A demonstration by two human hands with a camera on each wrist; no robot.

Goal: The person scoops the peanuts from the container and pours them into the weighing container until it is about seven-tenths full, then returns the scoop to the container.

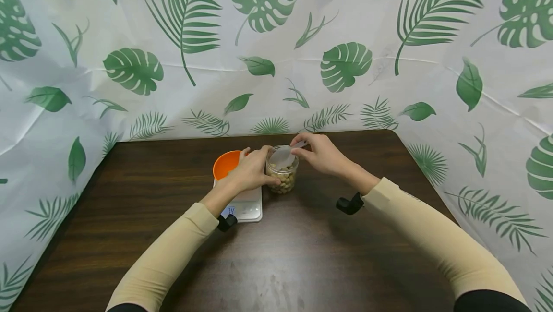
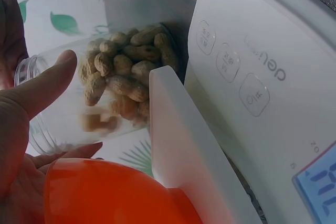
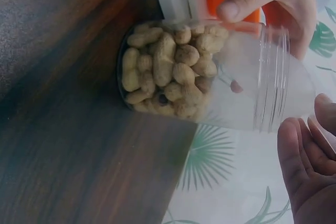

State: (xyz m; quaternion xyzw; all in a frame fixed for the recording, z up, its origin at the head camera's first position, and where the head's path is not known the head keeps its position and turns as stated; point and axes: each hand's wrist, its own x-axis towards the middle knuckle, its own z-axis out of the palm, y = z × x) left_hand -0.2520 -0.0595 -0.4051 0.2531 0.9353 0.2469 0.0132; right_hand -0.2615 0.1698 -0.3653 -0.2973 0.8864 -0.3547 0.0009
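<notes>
A clear plastic jar [image 3: 239,85] stands upright on the table, its lower half filled with peanuts in the shell [image 3: 173,72]. My left hand [image 1: 251,170] grips the jar near its top, the thumb on the near side and the fingers round the back. Above the mouth, my right hand [image 1: 323,155] pinches the handle of a whitish, translucent spoon [image 1: 282,157]. The spoon's bowl dips into the jar's opening, over the peanuts. Just left of the jar, an orange bowl [image 1: 224,164] sits on a white kitchen scale [image 1: 251,211], partly hidden behind my left hand.
The scale's lit display [image 2: 320,182] shows digits, partly cut off in the left wrist view. The dark wooden table [image 1: 294,264] reaches back to a white leaf-patterned sheet [image 1: 302,86] hanging behind and along both sides.
</notes>
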